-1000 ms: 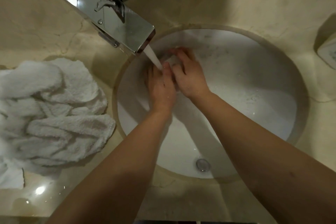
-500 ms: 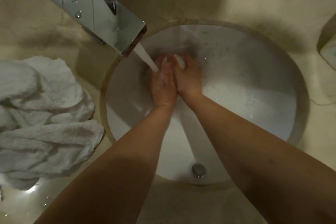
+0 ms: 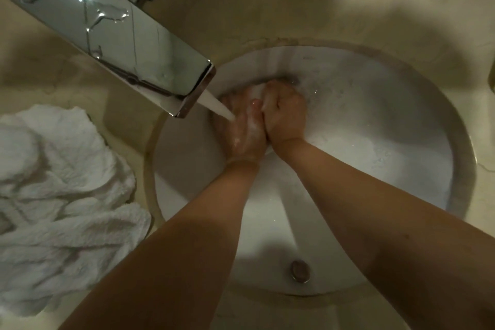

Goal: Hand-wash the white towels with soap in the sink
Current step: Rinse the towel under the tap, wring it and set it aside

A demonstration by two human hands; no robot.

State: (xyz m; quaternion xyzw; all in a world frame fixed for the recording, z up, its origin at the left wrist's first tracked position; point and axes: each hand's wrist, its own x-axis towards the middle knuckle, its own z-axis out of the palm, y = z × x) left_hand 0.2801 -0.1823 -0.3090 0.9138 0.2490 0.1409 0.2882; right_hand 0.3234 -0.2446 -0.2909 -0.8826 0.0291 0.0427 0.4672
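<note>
Both hands, left hand (image 3: pixel 245 131) and right hand (image 3: pixel 285 112), clasp a soap bar (image 3: pixel 258 91) under the faucet (image 3: pixel 107 35) stream; wet lather risks it slipping into the sink (image 3: pixel 401 169).

Your white towels (image 3: pixel 61 209) lie in a crumpled, thick terry heap on the counter, just left of the sink (image 3: pixel 401 169), outside the basin and touching its left rim. The sink is a round white undermount bowl, wet, with foam and droplets along its far and right wall. You have a small white soap (image 3: pixel 258 91) at the far side of the basin, mostly covered; only a pale sliver shows.
</note>
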